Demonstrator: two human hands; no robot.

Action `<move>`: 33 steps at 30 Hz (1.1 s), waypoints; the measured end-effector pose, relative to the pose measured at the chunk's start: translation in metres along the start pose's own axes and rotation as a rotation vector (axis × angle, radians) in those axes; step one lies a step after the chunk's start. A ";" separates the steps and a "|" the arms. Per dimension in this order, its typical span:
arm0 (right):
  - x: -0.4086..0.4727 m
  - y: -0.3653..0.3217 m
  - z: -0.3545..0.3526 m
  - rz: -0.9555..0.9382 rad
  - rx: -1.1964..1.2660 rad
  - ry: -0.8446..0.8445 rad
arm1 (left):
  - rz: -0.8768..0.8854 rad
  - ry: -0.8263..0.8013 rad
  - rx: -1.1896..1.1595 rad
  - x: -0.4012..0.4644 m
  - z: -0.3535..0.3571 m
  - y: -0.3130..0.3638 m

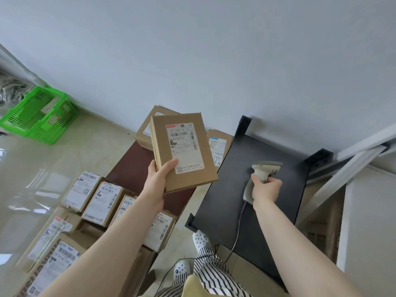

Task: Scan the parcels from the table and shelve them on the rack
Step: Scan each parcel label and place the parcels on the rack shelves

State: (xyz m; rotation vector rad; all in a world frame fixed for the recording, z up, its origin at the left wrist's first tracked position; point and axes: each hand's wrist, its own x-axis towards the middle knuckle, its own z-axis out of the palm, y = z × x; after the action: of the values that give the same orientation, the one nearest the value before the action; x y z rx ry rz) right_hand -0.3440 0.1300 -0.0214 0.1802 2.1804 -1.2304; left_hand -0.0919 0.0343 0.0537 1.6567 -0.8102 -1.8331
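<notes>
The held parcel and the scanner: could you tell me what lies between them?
Head view: only bare black shelf top lies between parcel and scanner.

Wall: a plain pale grey painted wall (214,50) is filling the upper half of the view, meeting the floor along a slanting line.
Floor: glossy cream stone tiles (42,163) are reflecting bright patches of light.
Light: soft, even daylight is spreading across the wall; its source is lying out of view.
Basket: a bright green slotted plastic basket (40,116) is sitting on the floor by the wall.
Frame: a white metal frame (351,168) is slanting across the right side.
Cabinet: a white flat-sided cabinet (368,221) is standing at the right edge.
</notes>
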 end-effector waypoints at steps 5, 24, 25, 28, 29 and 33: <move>0.007 0.007 -0.003 -0.052 -0.143 -0.010 | -0.003 0.000 0.000 -0.002 0.014 0.000; -0.145 -0.011 -0.053 -0.360 0.101 -0.694 | 0.255 -0.221 -0.047 -0.109 -0.021 -0.027; -0.159 -0.001 -0.061 -0.355 0.076 -0.780 | 0.268 -0.246 -0.038 -0.122 -0.030 -0.036; -0.199 0.033 -0.091 -0.306 0.037 -0.958 | 0.283 -0.306 0.021 -0.158 -0.056 -0.067; -0.206 0.047 -0.100 -0.290 0.030 -0.992 | 0.277 -0.330 0.040 -0.168 -0.062 -0.078; -0.222 0.100 -0.149 -0.205 0.006 -0.983 | 0.197 -0.420 0.077 -0.209 -0.072 -0.125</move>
State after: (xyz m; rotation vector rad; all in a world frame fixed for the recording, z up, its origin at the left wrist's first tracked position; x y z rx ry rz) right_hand -0.1936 0.3461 0.0889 -0.5528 1.3429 -1.0911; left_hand 0.0020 0.2658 0.0978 1.1952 -1.1857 -2.0543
